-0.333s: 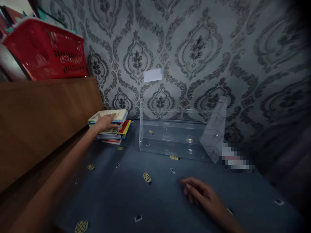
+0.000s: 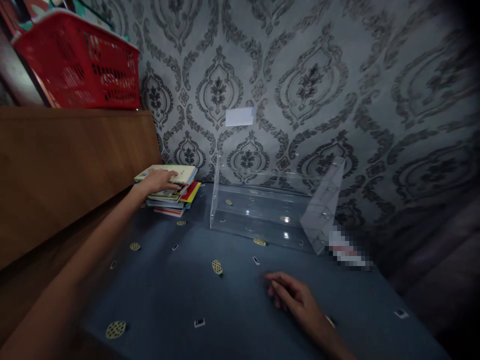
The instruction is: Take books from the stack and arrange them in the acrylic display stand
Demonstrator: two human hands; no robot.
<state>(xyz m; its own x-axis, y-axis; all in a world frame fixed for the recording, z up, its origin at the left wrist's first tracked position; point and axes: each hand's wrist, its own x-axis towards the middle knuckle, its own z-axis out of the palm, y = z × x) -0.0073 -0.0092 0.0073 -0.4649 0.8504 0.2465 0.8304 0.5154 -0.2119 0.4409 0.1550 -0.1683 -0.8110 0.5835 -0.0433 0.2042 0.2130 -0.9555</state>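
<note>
My left hand (image 2: 159, 181) reaches to a stack of books (image 2: 168, 204) at the left. Its fingers lie over the cream-covered top book (image 2: 183, 173), while the thumb sits lower at the near edge, so the hand grips there. How far the thumb goes under is hidden. My right hand (image 2: 290, 297) hovers low over or rests on the blue cloth, its fingers loosely bent and nothing in them. Beyond it a clear plastic rack (image 2: 258, 227) with upright side panels stands before the wall, closest to the right hand.
A blue cloth with pineapple prints (image 2: 157, 285) covers the table. On the left, a wooden cabinet (image 2: 75, 150) carries a red plastic basket (image 2: 82, 65). Patterned wallpaper (image 2: 300, 85) rises behind, with a white label (image 2: 239, 117). A blurred white item (image 2: 347, 248) lies beside the rack.
The view has shifted a little. My left hand's fingers bend slightly more over the top book. My right hand keeps nearly the same pose, a little further left in view.
</note>
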